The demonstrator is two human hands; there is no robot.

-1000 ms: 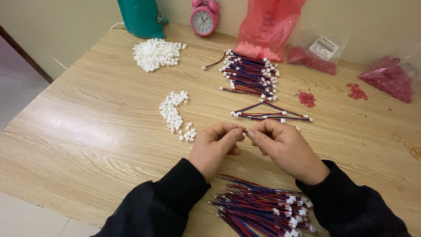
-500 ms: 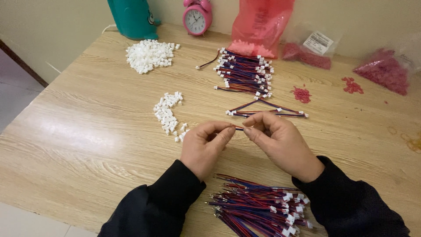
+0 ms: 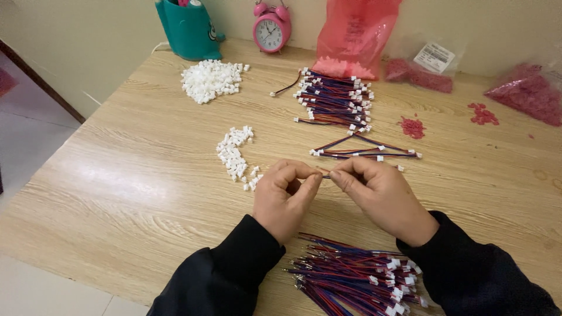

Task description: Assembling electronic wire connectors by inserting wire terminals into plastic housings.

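A thin dark wire lead [image 3: 326, 176], only a short stretch of it visible, spans the small gap between the two hands near the middle of the pale wood-grain desk [image 3: 134, 175]. The left hand [image 3: 287, 196] has its fingers [image 3: 310, 182] curled in and pinched on the lead's left end; the right hand [image 3: 380, 196] pinches the other end between thumb and forefinger, and whether a connector sits under those tips cannot be told. At 6 o'clock from the hands, between the black sleeves [image 3: 234, 275], lies a loose bundle of red-and-blue wire leads with white plugs [image 3: 357, 281]. At 10 o'clock, just beside the left hand, runs a small trail of white plastic connector housings [image 3: 235, 153]. At 1 o'clock, near the right hand, a few finished red-and-blue leads [image 3: 363, 149] lie fanned out. Farther off at 12 o'clock sits a larger stack of red-and-blue leads with white ends [image 3: 333, 99], and at 11 o'clock a big heap of white plastic housings [image 3: 211, 79]. Along the far edge stand a teal plastic holder [image 3: 184, 29], a pink twin-bell alarm clock [image 3: 271, 28] and a translucent red plastic bag [image 3: 354, 35]; at 2 o'clock lie clear bags of small red parts [image 3: 527, 93] and a scatter of red bits [image 3: 412, 126].
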